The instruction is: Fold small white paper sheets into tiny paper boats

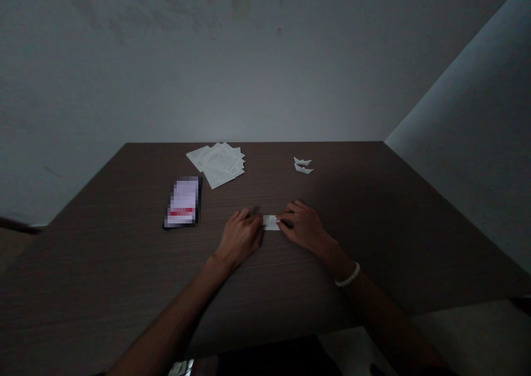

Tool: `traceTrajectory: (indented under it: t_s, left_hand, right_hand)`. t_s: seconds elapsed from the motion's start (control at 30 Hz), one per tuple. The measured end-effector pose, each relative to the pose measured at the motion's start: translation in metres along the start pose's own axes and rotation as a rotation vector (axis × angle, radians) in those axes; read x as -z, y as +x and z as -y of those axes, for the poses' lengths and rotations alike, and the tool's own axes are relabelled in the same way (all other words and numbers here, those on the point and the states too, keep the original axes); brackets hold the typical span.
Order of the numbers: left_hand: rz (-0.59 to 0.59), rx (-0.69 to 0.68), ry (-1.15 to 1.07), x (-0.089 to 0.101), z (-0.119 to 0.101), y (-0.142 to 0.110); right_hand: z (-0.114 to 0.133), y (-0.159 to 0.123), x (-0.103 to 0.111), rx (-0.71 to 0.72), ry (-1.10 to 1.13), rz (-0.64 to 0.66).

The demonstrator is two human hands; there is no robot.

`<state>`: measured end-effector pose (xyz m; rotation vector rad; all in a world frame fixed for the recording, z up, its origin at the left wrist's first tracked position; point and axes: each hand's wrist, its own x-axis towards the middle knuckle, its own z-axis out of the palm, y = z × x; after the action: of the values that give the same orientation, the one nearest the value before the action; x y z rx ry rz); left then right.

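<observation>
Between my two hands a small folded piece of paper (271, 223) lies on the table, white with faint print on it. My left hand (241, 233) is closed at its left end, the fingers curled and partly hiding that edge. The fingers of my right hand (302, 224) pinch the right end of the same paper. A pale beaded bracelet circles my right wrist. Beyond my right hand, two small folded paper boats (303, 166) sit close together.
A fanned pile of printed paper sheets (219, 163) lies at the back left of the brown wooden table (124, 265). Nearer, left of my hands, rests a phone (183, 202) with a lit, blurred screen. A grey wall (265, 77) stands behind the table.
</observation>
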<state>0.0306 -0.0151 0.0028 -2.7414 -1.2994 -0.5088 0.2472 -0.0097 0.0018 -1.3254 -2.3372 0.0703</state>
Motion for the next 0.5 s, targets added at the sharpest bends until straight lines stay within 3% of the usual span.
traceTrajectory:
  t_s: [0.27,0.5]
  left_hand:
    - [0.026,0.051,-0.049,0.0007,0.0007,-0.0008]
    - [0.031,0.041,-0.042,0.0043,-0.0002,-0.0007]
  right_hand:
    - [-0.0035,-0.0019,-0.0029,-0.021,0.043,-0.027]
    - [-0.0089,0.0007,-0.0053,0.138,0.133,-0.040]
